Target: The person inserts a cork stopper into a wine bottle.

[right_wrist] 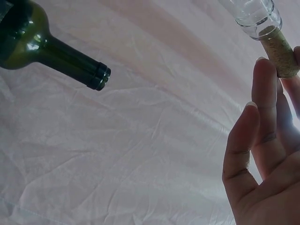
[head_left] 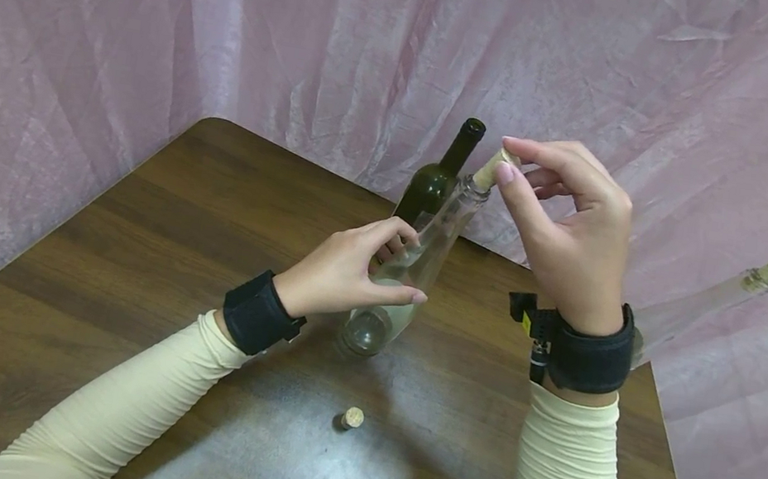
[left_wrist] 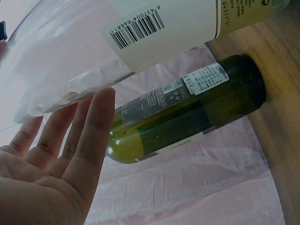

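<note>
A cork [head_left: 491,169] is pinched between the thumb and fingers of my right hand [head_left: 576,236]. Its lower end is at the mouth of a clear glass bottle [head_left: 441,236]; how far in it sits is hard to tell. This bottle stands upright on the table. My left hand [head_left: 349,267] is spread about the bottle's body, thumb in front. In the left wrist view, its fairly straight fingers [left_wrist: 91,131] touch the glass near a white barcode label [left_wrist: 159,37]. A green wine bottle [head_left: 435,176] stands just behind; its mouth shows no cork in the right wrist view.
A loose cork [head_left: 351,418] stands on the wooden table [head_left: 154,212] in front of the clear bottle. Another clear bottle [head_left: 689,313], corked at the top, is partly hidden behind my right wrist. A pink curtain [head_left: 311,35] hangs close behind the table.
</note>
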Demonstrator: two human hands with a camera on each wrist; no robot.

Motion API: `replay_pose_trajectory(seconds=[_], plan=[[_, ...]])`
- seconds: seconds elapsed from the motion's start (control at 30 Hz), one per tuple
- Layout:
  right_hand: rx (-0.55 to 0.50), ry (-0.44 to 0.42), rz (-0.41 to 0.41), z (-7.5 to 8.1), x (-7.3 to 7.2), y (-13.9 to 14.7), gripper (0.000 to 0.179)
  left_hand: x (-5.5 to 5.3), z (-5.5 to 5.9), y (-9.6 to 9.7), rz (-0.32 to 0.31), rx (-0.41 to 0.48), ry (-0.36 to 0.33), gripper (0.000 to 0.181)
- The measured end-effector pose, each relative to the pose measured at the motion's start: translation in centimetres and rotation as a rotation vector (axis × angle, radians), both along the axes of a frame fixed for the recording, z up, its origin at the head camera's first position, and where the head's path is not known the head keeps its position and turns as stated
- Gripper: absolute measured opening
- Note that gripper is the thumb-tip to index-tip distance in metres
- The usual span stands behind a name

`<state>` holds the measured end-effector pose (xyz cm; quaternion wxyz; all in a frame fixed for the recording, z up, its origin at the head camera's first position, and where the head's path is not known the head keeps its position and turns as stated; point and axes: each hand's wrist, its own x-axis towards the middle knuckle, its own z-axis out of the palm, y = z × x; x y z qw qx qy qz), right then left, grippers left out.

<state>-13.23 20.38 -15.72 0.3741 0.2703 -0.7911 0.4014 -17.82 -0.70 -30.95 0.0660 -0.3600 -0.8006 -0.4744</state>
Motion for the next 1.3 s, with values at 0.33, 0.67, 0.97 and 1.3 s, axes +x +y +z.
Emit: replay_pose_trajectory(seconds=[0.33, 0.67, 0.97, 1.3], plan=[[0.115, -0.011, 0.039, -0.1, -0.1, 0.4, 0.025, -0.1, 0.0, 0.2, 0.001, 0.009, 0.006, 0.067], [-0.019, -0.060, 0.128, -1.2, -0.9, 0.0, 0.025, 0.0, 0.0, 0.3, 0.013, 0.013, -0.004, 0.068], [-0.422, -0.401, 0.442, -2.8, -2.0, -1.5, 0.018, -0.8, -0.3, -0.2, -0.048, 0.038, -0.128, 0.072], [-0.479, -0.622, 0.622, -4.3, -2.6, -2.5, 0.040, -2.5, -1.3, -1.8, -0.277, -0.010, -0.278, 0.072]])
